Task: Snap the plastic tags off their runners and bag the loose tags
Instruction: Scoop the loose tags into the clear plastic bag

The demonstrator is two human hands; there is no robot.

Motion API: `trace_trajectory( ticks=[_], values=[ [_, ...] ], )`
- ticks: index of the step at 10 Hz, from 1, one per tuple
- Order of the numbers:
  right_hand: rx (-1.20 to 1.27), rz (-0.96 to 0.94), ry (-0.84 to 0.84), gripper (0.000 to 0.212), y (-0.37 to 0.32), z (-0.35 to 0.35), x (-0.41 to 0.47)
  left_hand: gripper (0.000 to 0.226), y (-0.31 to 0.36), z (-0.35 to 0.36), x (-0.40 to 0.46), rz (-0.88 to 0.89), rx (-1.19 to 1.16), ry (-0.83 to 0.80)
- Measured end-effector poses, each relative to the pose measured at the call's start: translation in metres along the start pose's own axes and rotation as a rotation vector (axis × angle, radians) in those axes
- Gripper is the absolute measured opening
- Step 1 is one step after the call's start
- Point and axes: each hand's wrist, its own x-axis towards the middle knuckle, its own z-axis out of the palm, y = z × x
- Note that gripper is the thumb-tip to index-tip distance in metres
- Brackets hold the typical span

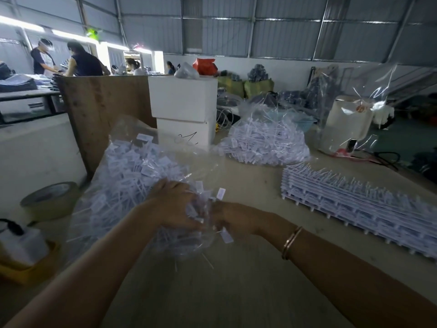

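A clear plastic bag (123, 171) stuffed with loose white tags lies on the table at centre left. My left hand (173, 205) and my right hand (233, 220) meet at the bag's near end, both closed on a bunch of loose tags (201, 210) at its mouth. A few tags stick out between my fingers. A stack of white runners with tags still attached (354, 200) lies to the right. A second filled bag of tags (264, 140) sits farther back.
Two stacked white boxes (183, 112) stand behind the bag. A tape roll (50, 200) and a white device on a yellow base (21, 247) are at the left. A clear-wrapped white roll (347, 124) stands back right. People work at a far table (23, 93).
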Motion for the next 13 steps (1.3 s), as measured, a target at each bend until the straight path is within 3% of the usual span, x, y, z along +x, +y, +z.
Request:
trace_trajectory(
  ticks=[1, 3, 4, 5, 6, 7, 8, 9, 10, 11, 12, 13],
  values=[
    [-0.057, 0.081, 0.020, 0.033, -0.001, -0.005, -0.023, 0.107, -0.005, 0.010, -0.003, -0.007, 0.143, -0.006],
    [-0.157, 0.123, 0.206, 0.036, -0.065, 0.028, -0.040, 0.049, 0.018, 0.019, 0.008, -0.041, 0.315, 0.167],
    [-0.211, 0.272, 0.169, 0.049, -0.070, 0.040, -0.029, 0.035, 0.033, 0.021, 0.011, -0.072, 0.324, 0.210],
    [-0.285, 0.282, 0.181, 0.030, -0.059, 0.032, -0.022, 0.034, 0.041, 0.023, 0.015, -0.049, 0.220, 0.241],
    [-0.315, 0.210, 0.152, 0.028, -0.044, 0.019, -0.034, 0.035, 0.059, 0.025, 0.022, 0.047, 0.030, 0.290],
    [-0.354, 0.161, 0.225, 0.018, -0.044, 0.003, -0.056, 0.038, 0.084, 0.027, 0.032, 0.121, -0.115, 0.315],
    [-0.402, 0.240, 0.277, 0.027, -0.042, 0.003, -0.073, 0.033, 0.108, 0.022, 0.039, 0.137, -0.228, 0.360],
    [-0.507, 0.243, 0.290, 0.024, -0.031, 0.011, -0.079, 0.035, 0.116, 0.016, 0.038, 0.100, -0.416, 0.321],
    [-0.649, 0.294, 0.253, 0.019, -0.023, 0.012, -0.065, 0.053, 0.107, -0.001, 0.027, -0.013, -0.801, 0.227],
    [-0.354, 0.418, 0.358, 0.018, -0.010, 0.013, -0.046, 0.036, 0.094, -0.020, 0.016, 0.077, -0.977, 0.162],
    [-0.076, 0.514, 0.375, 0.019, -0.012, 0.015, -0.030, 0.042, 0.076, -0.029, 0.009, 0.198, -0.639, 0.045],
    [0.237, 0.527, 0.373, 0.024, -0.012, 0.010, -0.015, 0.113, 0.069, -0.014, -0.001, 0.050, -0.072, -0.180]
  ],
)
